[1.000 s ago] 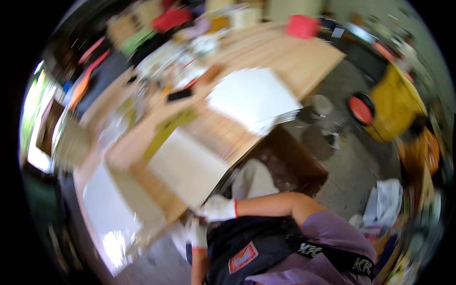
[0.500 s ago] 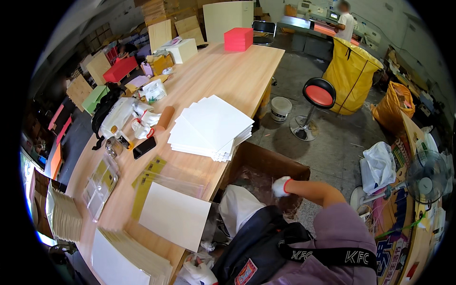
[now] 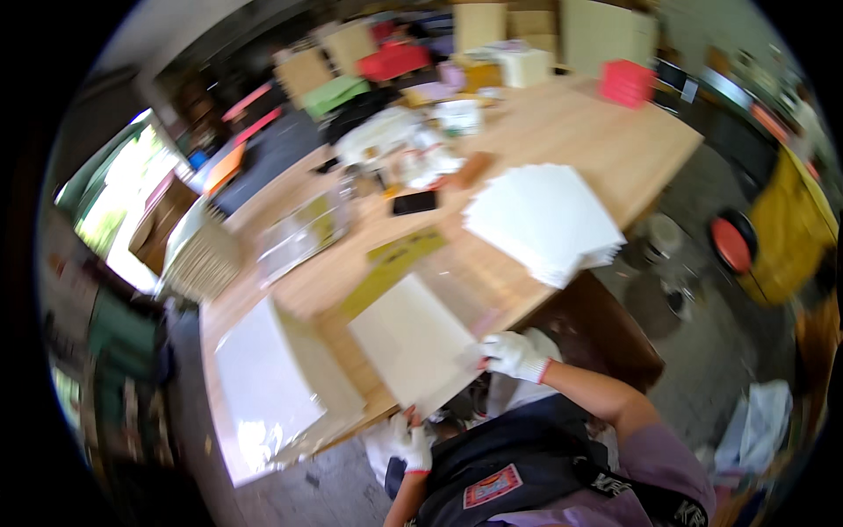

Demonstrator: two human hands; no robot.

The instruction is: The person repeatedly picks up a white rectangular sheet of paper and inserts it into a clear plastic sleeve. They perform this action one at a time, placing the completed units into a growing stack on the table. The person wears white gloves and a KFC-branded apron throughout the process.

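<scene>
A flat white board [image 3: 413, 338] lies at the near table edge, its near end reaching past the edge. My right hand [image 3: 516, 356], in a white glove with bare fingertips, pinches the board's right corner. The gloved left hand [image 3: 411, 446] has its bare fingertips closed on the near corner. Under and behind the board lie clear plastic sleeves [image 3: 457, 290] with an olive-yellow strip [image 3: 395, 268]. Farther right stands a fanned stack of white boards [image 3: 544, 220]. To the left is a pile of plastic-wrapped boards [image 3: 272, 369]. The picture is somewhat blurred.
On the wooden table [image 3: 571, 132] are a black phone [image 3: 414, 203], an orange-brown roll [image 3: 474, 169], a clear plastic pack [image 3: 307, 230] and a red block [image 3: 627, 83]. A cardboard box [image 3: 615, 329] stands below the right edge, a red-seated stool [image 3: 732, 244] beyond.
My right hand has come up from the cardboard box to the board's right corner. The left hand has moved to its near corner. The view has swung left.
</scene>
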